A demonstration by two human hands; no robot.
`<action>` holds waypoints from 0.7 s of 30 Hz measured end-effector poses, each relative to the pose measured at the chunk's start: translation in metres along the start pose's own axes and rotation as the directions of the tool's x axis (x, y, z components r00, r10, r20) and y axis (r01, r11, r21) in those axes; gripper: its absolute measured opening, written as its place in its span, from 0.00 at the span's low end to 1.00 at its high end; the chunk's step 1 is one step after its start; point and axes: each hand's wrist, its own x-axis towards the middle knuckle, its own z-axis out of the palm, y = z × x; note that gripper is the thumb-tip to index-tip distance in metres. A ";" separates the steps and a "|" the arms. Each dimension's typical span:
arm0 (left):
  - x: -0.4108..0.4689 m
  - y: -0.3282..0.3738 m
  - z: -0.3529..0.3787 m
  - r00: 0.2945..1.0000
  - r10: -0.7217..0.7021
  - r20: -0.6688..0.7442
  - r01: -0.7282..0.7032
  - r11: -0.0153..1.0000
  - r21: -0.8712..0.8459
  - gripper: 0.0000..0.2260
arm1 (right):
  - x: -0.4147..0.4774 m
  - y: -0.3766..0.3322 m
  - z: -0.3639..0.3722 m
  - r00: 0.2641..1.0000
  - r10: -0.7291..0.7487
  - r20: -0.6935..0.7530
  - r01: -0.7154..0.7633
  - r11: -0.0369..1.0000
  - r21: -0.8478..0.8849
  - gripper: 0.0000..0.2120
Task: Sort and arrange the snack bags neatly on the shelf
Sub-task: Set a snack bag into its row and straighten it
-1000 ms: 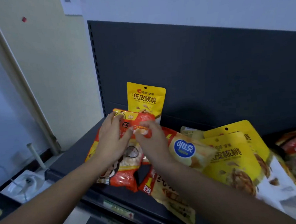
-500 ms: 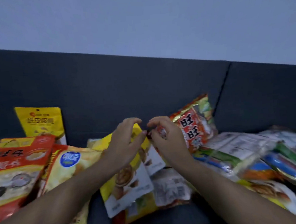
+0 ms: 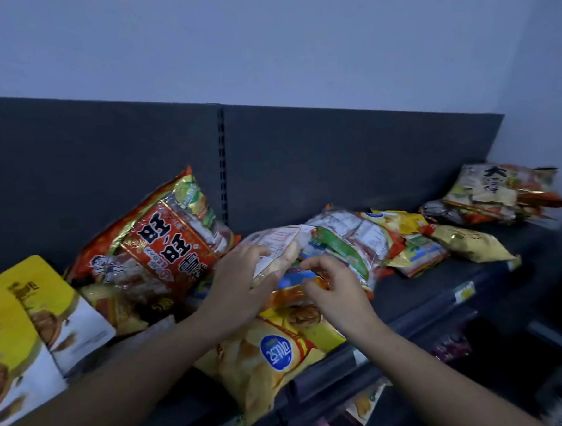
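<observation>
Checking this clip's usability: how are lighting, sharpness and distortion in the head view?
Head view: dim and bluish overall; the red rice-cracker bag reads fairly sharp, its foil catching slight glare; the left hand and right hand look soft; wide-angle bending tilts the shelf, and the lower right corner is blurred.

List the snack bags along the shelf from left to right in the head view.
Yellow walnut bags → red rice-cracker bag → pale bag held by the left hand → right hand on the orange bag → gold bag → stack of cracker bags at the far right.
</observation>
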 end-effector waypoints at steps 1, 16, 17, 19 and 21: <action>0.000 0.000 0.003 1.000 -0.001 0.013 0.001 1.000 0.009 0.35 | -0.002 0.003 -0.002 1.000 0.004 0.015 -0.004 1.000 -0.005 0.12; -0.094 -0.089 -0.093 0.950 -0.296 -0.102 0.307 0.946 0.106 0.20 | 0.028 -0.054 0.117 0.921 -0.185 0.342 0.173 0.983 0.066 0.13; -0.103 -0.094 -0.103 0.943 -0.318 -0.100 0.329 0.935 0.130 0.21 | 0.028 -0.061 0.129 0.901 -0.192 0.390 0.174 0.981 0.080 0.12; -0.122 -0.106 -0.126 0.907 -0.406 -0.110 0.420 0.891 0.172 0.19 | 0.030 -0.077 0.160 0.861 -0.196 0.469 0.165 0.980 0.107 0.12; -0.136 -0.120 -0.150 0.874 -0.459 -0.161 0.485 0.844 0.228 0.20 | 0.031 -0.092 0.189 0.834 -0.154 0.529 0.110 0.987 0.114 0.15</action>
